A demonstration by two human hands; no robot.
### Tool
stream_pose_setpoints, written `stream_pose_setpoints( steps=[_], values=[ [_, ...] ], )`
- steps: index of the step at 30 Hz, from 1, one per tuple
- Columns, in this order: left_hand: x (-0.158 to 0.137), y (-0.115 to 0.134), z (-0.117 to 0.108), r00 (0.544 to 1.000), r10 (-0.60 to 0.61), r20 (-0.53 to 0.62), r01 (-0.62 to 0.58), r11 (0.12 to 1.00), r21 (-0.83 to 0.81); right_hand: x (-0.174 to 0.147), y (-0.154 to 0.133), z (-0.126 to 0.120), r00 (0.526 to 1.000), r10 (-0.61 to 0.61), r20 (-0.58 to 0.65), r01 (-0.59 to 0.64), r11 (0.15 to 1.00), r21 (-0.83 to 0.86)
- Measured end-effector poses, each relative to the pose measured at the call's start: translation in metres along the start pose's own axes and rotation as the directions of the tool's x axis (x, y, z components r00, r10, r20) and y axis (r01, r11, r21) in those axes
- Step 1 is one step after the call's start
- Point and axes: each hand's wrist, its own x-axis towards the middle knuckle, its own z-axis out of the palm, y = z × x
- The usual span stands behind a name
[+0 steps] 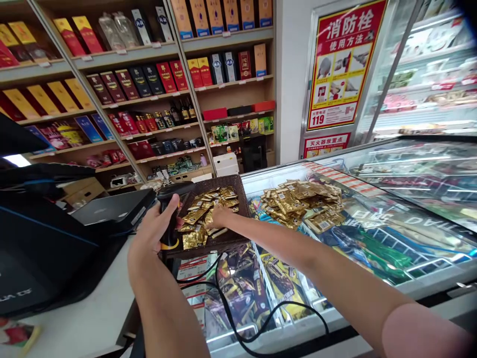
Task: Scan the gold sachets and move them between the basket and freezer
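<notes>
My left hand (154, 223) is wrapped round the grip of a black and yellow barcode scanner (172, 226), held beside the left rim of a brown woven basket (241, 191). Small shiny gold packets (196, 238) lie loose inside the basket. Reaching in from the right, my right hand (220, 217) is among these packets, its fingers bent down and closed on one of them; the fingertips are partly hidden. To the right of the basket, a heap of similar gold packets (294, 199) is spread on the glass freezer top (346, 243).
A black cable (227, 298) loops across the freezer glass below the basket. Left of me are a dark monitor (40, 238) and a black box-shaped device (112, 209) on a white counter (93, 318). Shelves (149, 97) with boxed goods stand behind, beside a red poster (345, 64).
</notes>
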Motion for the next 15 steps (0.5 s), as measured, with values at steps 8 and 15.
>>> stream_pose_setpoints(
  steps=[8,15],
  values=[
    [0.004,-0.001,0.006,0.997,-0.006,0.080,0.010,0.998,-0.056,0.007,0.035,-0.008,0.993,0.056,-0.099,-0.044,0.992,0.119],
    [0.004,0.006,0.025,0.989,0.031,0.145,-0.033,0.999,0.016,-0.042,0.114,-0.046,0.881,0.094,-0.463,0.229,0.773,0.591]
  ],
)
